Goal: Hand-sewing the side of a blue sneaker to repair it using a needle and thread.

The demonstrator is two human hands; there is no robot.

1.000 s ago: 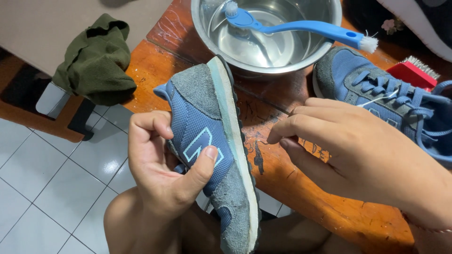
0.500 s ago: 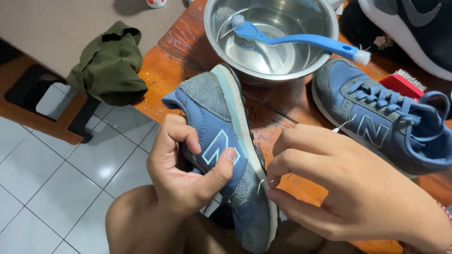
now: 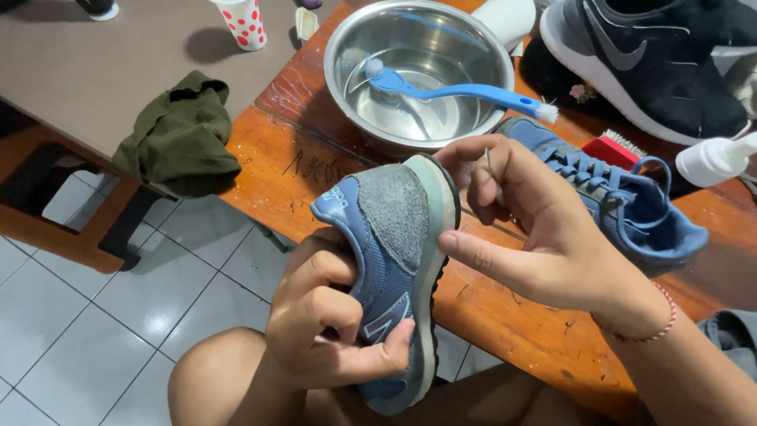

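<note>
**Head view: blue sneaker gripped at the table's edge**

The left hand (image 3: 331, 323) wraps tightly round a blue sneaker (image 3: 394, 276), thumb pressed across its side, fingers curled into the opening. The shoe stands on end, its grey suede heel patch up and its pale sole turned toward the right hand (image 3: 536, 229). That hand sits at 3 o'clock from the shoe, forefinger stretched out and touching the sole's edge, while thumb and other fingers pinch something thin and small, too slight to identify.

The shoe hangs above the near edge of the orange wooden table (image 3: 505, 315), over the person's bare knees. At 12 o'clock from it a steel bowl (image 3: 418, 71) holds a blue brush (image 3: 457, 91) lying across its rim. A second blue sneaker (image 3: 623, 205) lies at 2 o'clock, just behind the right hand, with a red brush (image 3: 615, 148) beside it. Further off at 1 o'clock is a black sneaker (image 3: 646, 55). A green cloth (image 3: 181, 138) lies at 10 o'clock.
</note>
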